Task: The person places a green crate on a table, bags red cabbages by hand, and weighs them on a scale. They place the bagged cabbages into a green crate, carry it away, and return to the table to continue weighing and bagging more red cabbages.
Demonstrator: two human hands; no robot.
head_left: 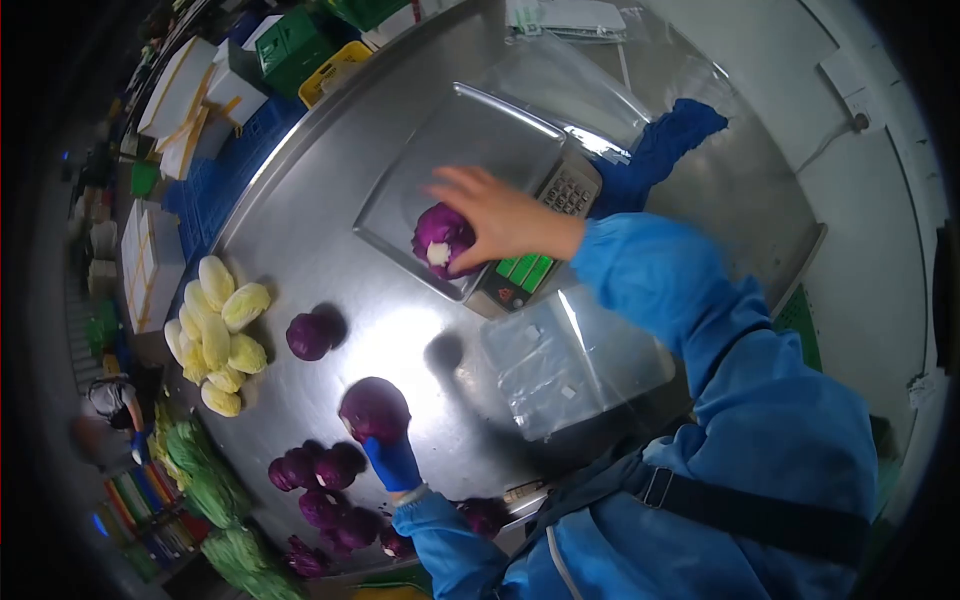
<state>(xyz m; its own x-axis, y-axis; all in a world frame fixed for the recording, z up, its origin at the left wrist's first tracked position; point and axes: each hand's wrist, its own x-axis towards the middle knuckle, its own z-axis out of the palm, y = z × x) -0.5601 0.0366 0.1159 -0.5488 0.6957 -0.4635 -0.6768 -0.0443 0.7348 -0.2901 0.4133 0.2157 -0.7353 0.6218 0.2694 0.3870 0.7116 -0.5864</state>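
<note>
A red cabbage (438, 236) with a pale cut stem rests on the metal tray of a scale (400, 200). Bare and slightly blurred, my right hand (495, 215) is spread against that cabbage, thumb low and fingers over its far side. My left hand (393, 462), in a blue glove, holds a second, larger red cabbage (376, 408) above the steel table. Another red cabbage (309, 337) sits alone to the left. The scale's keypad and green display (524, 270) show beside my right wrist.
Napa cabbages (216, 340) are piled at left, several red cabbages (325, 508) at the near left. Clear plastic bags (575, 360) lie right of centre, a blue cloth (665, 145) behind the scale. Crates and foam boxes (150, 265) line the far left. Another person (112, 400) is at far left.
</note>
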